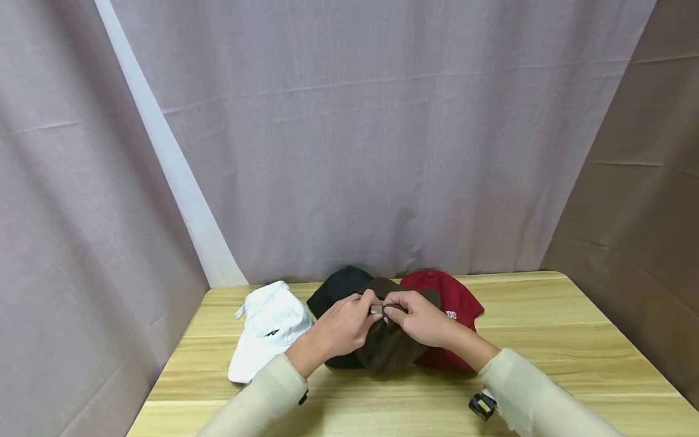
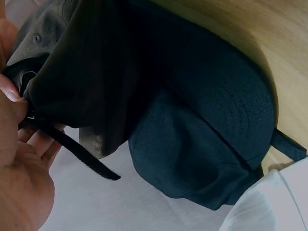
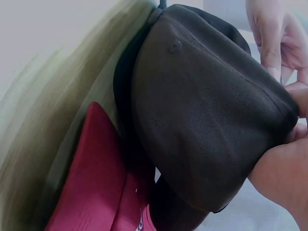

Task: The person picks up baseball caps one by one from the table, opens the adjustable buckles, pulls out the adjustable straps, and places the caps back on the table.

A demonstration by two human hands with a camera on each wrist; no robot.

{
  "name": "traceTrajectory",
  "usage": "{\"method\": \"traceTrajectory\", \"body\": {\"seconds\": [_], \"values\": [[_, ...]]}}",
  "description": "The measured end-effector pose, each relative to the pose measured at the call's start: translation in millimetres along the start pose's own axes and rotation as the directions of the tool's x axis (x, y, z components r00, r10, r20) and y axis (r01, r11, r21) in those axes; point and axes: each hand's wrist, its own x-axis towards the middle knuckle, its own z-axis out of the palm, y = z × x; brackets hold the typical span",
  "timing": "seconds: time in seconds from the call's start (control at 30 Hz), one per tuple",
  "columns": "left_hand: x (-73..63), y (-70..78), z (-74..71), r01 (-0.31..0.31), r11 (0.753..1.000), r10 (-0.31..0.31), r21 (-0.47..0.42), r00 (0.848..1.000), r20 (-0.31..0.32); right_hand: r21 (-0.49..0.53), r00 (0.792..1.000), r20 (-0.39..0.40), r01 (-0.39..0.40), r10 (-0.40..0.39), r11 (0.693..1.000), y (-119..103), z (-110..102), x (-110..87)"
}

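Note:
A dark brown baseball cap [image 1: 384, 352] is held between both hands, over a black cap and a red cap. My left hand [image 1: 345, 325] pinches the cap's back strap at its metal buckle [image 1: 377, 309]. From the other side my right hand [image 1: 422, 318] pinches the same strap close beside the buckle, the fingertips of both hands almost meeting. In the left wrist view, the strap's loose end [image 2: 79, 150] hangs out past the left fingers. The brown crown [image 3: 207, 106] fills the right wrist view and covers part of the right fingers.
The black cap [image 1: 335, 291] lies to the left behind the brown one, the red cap [image 1: 455, 297] to the right. A white cap [image 1: 270, 334] with a small dark logo sits farther left on the wooden table [image 1: 551, 340]. Grey curtains [image 1: 382, 152] stand behind the table.

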Motion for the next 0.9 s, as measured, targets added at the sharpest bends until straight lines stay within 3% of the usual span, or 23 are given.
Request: {"method": "traceTrajectory", "body": {"seconds": [0.3, 0.73, 0.9], "values": [[-3.5, -2.6, 1.5, 0.007, 0.999, -0.008, -0.033, 0.999, -0.043, 0.0, 1.0, -0.007, -0.006, 0.006, 1.0, -0.3, 0.6, -4.7], [-1.0, 1.9, 0.6, -0.042, 0.998, 0.037, -0.04, 0.994, -0.103, -0.021, 0.998, -0.049, -0.045, 0.044, 0.999, -9.3, 1.7, -3.3], [0.1, 2.7, 1.1, -0.024, 0.994, 0.012, -0.107, 0.994, -0.108, 0.028, 0.995, -0.069, -0.063, 0.065, 0.998, -11.9, 4.5, -1.5]]}}
